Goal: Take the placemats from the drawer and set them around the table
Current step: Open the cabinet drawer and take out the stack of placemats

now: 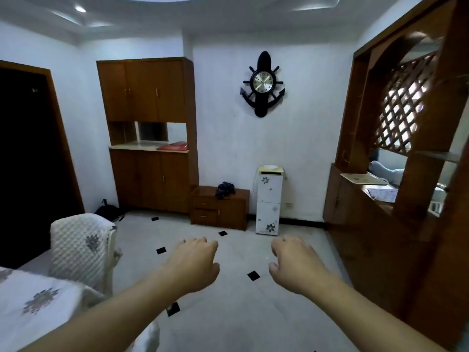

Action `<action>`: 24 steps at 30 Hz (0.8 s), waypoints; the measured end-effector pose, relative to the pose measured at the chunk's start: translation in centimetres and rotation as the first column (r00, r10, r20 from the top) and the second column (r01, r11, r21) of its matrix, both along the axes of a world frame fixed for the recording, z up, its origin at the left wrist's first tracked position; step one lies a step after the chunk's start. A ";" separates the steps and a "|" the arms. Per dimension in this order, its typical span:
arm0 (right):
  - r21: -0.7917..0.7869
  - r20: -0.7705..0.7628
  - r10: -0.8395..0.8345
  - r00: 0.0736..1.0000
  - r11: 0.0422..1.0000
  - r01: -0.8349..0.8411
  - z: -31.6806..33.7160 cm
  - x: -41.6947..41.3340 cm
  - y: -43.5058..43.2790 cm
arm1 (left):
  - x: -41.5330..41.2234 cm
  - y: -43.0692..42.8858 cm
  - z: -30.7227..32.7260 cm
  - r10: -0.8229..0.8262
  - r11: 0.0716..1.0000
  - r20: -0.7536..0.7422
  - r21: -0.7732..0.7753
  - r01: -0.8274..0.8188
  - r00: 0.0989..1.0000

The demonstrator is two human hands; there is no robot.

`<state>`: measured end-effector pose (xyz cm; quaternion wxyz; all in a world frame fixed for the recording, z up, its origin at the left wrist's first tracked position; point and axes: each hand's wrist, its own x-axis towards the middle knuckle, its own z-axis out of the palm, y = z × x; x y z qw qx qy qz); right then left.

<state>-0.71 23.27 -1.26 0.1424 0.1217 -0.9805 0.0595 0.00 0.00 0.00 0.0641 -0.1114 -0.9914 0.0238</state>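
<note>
My left hand (pixel 195 262) and my right hand (pixel 294 262) are stretched out in front of me over the tiled floor, palms down, fingers loosely curled, holding nothing. A low wooden cabinet (pixel 228 212) with two drawers (pixel 204 210) stands against the far wall, both drawers closed. The table (pixel 38 301), covered with a white flowered cloth, shows at the lower left. No placemats are visible.
A chair (pixel 78 247) with a quilted white cover stands at the table. A tall wooden cupboard (pixel 149 133) is at the back left, a white water dispenser (pixel 269 199) beside the low cabinet, a wooden partition (pixel 396 199) on the right. A dark bundle (pixel 224 189) lies on the cabinet.
</note>
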 end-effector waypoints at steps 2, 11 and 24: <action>0.001 0.015 -0.009 1.000 1.000 0.009 -0.2 -2.4 -0.2 | -2.7 0.0 -0.6 0.007 1.000 0.007 -0.001 -0.007 1.000; 0.044 0.085 0.040 0.996 0.998 -0.044 -2.0 -17.8 0.9 | -17.4 0.8 -3.1 0.036 0.999 0.015 -0.012 -0.035 0.999; 0.028 0.120 0.241 0.963 0.969 -0.246 -2.7 -45.8 -0.5 | -39.9 -0.3 -4.0 0.219 0.975 0.023 -0.025 -0.219 0.975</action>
